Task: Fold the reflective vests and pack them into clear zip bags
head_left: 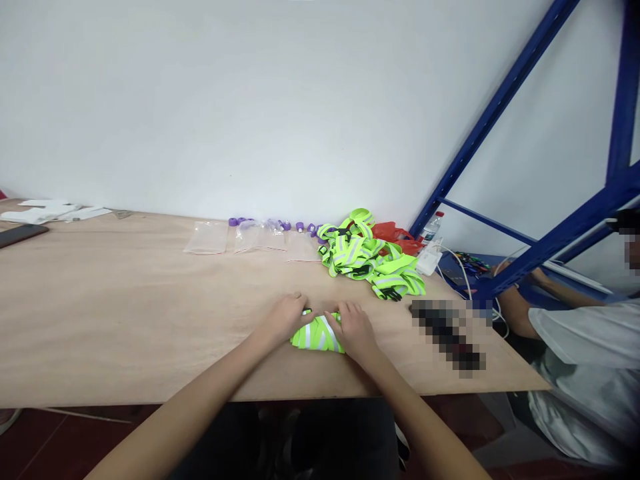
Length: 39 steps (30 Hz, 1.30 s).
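A folded bundle of lime-green reflective strap (319,335) with silver stripes lies on the wooden table near its front edge. My left hand (290,319) grips its left end, thumb laid over the top. At the right end my right hand (354,328) holds it, thumb pointing inward and fingers curled on the far side. A bit of black shows beside my left fingers. Behind my hands, to the right, is a loose heap of the same reflective straps (363,252) with black buckles (390,293).
Clear plastic bags (206,239) and small purple items (300,227) line the wall. A red bag (395,237), a bottle (431,227) and a white power strip (429,259) stand by the blue frame (495,100). A co-worker's arm (517,312) is at right; a blurred-out object lies nearby.
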{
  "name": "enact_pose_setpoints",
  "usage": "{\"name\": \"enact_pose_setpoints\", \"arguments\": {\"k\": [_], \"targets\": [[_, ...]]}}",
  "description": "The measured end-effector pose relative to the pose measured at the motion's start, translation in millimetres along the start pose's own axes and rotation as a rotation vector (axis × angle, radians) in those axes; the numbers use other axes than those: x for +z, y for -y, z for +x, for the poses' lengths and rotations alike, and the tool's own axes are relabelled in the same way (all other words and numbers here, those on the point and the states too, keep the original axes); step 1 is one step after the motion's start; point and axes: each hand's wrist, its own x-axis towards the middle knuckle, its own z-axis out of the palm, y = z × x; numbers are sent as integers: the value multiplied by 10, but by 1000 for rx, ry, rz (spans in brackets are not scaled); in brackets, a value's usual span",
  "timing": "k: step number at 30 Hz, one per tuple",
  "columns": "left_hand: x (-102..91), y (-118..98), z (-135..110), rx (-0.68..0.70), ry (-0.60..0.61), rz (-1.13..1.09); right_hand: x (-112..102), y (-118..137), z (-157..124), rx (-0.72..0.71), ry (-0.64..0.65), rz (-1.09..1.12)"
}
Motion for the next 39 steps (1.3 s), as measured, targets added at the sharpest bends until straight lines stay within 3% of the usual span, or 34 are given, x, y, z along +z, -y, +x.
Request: {"name": "enact_pose_setpoints", "arguments": {"k": [7,13,17,23,32,35,39], "targets": [[-27,-19,-47,36,-21,34,-39,38,-1,189,11,-133],[-13,-70,-62,118,-12,91,-83,62,-14,139,43,-174],[35,-184,-247,127,-10,117,-79,75,-39,146,18,-128],[77,-190,-609,178,-17,33,-69,62,-41,135,-14,148],[55,-226,-640,252,14,-123,-172,208,-80,129,61,521],[16,-235,-642,246,-4,-249,-267,224,-122,75,158,699],[-22,-188,-641,181,17,-418,-356,238,-168,-169,278,596]]}}
